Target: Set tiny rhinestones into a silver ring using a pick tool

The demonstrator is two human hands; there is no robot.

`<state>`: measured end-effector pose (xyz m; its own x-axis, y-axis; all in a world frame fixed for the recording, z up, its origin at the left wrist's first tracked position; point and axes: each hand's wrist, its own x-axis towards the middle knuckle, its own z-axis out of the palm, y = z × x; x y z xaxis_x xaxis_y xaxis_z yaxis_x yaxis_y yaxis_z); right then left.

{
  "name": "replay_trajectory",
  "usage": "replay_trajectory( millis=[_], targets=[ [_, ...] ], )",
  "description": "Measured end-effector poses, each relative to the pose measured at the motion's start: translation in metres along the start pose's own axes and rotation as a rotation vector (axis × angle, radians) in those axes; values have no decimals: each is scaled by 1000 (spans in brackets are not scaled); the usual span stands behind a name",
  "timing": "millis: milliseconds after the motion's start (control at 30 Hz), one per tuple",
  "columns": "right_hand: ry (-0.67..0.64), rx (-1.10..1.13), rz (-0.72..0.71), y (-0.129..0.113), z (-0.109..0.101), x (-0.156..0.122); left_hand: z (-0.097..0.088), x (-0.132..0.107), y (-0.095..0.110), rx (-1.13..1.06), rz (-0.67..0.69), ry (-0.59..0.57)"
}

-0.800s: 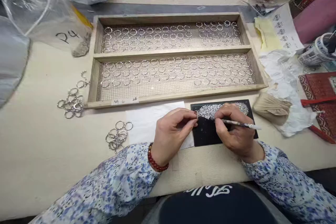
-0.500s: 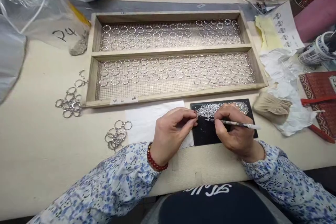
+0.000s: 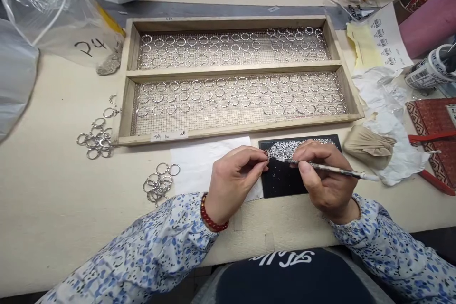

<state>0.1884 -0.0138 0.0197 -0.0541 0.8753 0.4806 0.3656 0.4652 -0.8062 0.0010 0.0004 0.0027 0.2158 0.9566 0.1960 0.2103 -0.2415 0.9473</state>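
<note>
My right hand (image 3: 326, 175) is closed around a thin pen-like stick (image 3: 338, 169) with a pale pointed tip. That tip is over the black board (image 3: 285, 181), close to a heap of tiny shiny stones (image 3: 287, 148). At the board's left edge, the thumb and forefinger of my left hand (image 3: 235, 173) pinch a small ring, mostly hidden by the fingertips. Left of that hand lies a pile of silver rings (image 3: 158, 184), beside a white paper sheet (image 3: 194, 164).
Behind the board stands a two-part wooden tray (image 3: 231, 70) with a mesh floor and rows of rings. More loose rings (image 3: 95, 141) lie at its left, near a plastic bag (image 3: 85, 47) marked P4. A beige cloth bundle (image 3: 370, 146) and red-handled pliers (image 3: 436, 181) lie right.
My right hand has shifted slightly right and tilted the stick, so its rear end extends farther right. My left hand keeps its pinch at almost the same spot.
</note>
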Motion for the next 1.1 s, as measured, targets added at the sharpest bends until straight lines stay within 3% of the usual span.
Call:
replay_trajectory(
  millis=[233, 1100],
  targets=[
    [-43, 62, 14, 0, 3, -2, -1, -1, 0, 22, 11, -7],
    [-14, -55, -7, 2, 0, -1, 0, -1, -1, 22, 5, -2]
  ],
)
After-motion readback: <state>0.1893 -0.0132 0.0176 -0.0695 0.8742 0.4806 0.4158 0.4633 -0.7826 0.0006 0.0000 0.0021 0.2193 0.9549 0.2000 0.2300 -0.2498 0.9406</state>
